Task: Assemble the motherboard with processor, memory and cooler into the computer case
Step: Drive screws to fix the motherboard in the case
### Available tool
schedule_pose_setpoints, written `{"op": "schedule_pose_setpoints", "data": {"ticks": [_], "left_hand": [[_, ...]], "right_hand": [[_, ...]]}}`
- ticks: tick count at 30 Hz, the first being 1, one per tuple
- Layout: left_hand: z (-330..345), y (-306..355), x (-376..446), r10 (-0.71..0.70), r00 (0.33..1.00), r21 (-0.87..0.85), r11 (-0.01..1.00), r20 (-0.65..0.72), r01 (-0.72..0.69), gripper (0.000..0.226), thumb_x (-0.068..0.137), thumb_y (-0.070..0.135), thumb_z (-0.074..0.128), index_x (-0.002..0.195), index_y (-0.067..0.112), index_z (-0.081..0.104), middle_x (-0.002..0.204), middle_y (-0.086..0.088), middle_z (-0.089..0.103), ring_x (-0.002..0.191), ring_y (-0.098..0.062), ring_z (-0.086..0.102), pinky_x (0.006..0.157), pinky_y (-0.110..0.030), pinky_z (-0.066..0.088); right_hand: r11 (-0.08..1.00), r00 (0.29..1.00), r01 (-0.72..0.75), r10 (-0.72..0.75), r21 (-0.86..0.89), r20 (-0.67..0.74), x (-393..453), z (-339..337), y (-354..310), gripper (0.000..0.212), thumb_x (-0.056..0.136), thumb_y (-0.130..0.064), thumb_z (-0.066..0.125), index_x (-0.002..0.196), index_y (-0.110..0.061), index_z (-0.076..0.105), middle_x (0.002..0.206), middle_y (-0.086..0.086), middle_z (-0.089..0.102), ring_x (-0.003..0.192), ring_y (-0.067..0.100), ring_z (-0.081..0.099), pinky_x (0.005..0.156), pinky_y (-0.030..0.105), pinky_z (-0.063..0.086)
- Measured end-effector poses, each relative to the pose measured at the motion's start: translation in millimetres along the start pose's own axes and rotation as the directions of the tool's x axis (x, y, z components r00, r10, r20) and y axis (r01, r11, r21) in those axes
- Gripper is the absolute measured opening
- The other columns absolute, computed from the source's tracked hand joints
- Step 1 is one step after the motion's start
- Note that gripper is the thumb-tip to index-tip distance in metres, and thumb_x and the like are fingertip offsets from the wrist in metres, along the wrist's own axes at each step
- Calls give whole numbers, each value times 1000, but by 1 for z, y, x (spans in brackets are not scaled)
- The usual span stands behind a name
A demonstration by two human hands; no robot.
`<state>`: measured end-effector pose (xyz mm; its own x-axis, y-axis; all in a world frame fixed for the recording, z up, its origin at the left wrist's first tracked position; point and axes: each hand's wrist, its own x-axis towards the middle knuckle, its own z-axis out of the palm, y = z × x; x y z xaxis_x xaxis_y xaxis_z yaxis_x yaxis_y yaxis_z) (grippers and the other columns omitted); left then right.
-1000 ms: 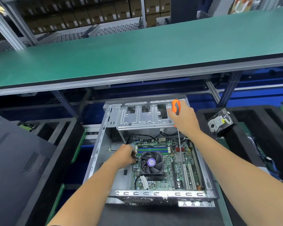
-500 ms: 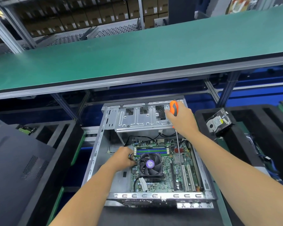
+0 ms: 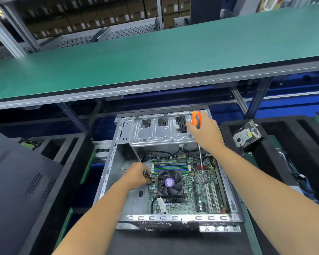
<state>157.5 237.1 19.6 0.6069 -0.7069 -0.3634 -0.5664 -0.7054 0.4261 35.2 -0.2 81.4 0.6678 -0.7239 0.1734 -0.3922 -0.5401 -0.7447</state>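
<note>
Two risks are seen: the long orange-handled screwdriver point(image 3: 197, 122) is held tip-down over the green motherboard point(image 3: 184, 188) seated in the open silver computer case point(image 3: 107, 173), so a slip could gouge traces or the slots. Right hand point(image 3: 204, 133) fingers are wrapped tight on the handle. Left hand point(image 3: 138, 175) fingers are curled around a small bundle of coloured wires point(image 3: 147, 174) beside the black cooler fan point(image 3: 169, 183); a yank could strain that connector.

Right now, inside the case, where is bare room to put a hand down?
Bare metal floor lies between the case's left wall and the motherboard. Crowded: the cooler and the left hand holding cables.
</note>
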Motion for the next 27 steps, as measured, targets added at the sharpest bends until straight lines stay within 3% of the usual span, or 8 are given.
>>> {"op": "schedule_pose_setpoints", "data": {"ticks": [4,10,16,21,27], "left_hand": [[3,3,1,1,1000,42,999,-4,-1,17,79,12,72,93,3,72,81,-9,66,70,-19,57,61,-23,44],[3,4,2,0,1000,81,997,3,0,18,79,13,71,93,0,70,88,-16,68,73,-24,60,67,-31,52],[5,6,1,-3,1000,79,997,19,1,15,79,12,70,88,0,69,77,-11,64,56,-15,51,52,-21,41],[5,9,0,16,999,151,988,39,-22,22,83,13,67,103,6,66,91,-7,52,81,-25,57,64,-26,42],[4,11,-1,35,995,244,968,95,-57,27,84,13,61,111,12,65,105,-11,60,92,-25,57,68,-26,41]], "right_hand": [[1000,1000,4,-4,5,0,-1,0,-1,26,95,-41,56,96,-16,46,66,-5,48,56,16,53,52,31,45],[1000,1000,7,-7,5,-6,-1,0,-1,26,95,-39,56,94,-15,47,65,-5,47,53,12,48,47,26,37],[1000,1000,6,-6,2,-8,-2,-1,-1,26,95,-39,55,93,-15,46,65,-6,44,52,9,45,47,23,31],[1000,1000,7,-7,6,-6,-2,-1,-2,27,95,-39,56,92,-15,46,65,-5,45,52,10,44,47,25,32],[1000,1000,12,-12,11,-7,-2,-2,-2,25,95,-38,56,91,-16,43,63,-7,43,53,12,48,47,23,31]]}}
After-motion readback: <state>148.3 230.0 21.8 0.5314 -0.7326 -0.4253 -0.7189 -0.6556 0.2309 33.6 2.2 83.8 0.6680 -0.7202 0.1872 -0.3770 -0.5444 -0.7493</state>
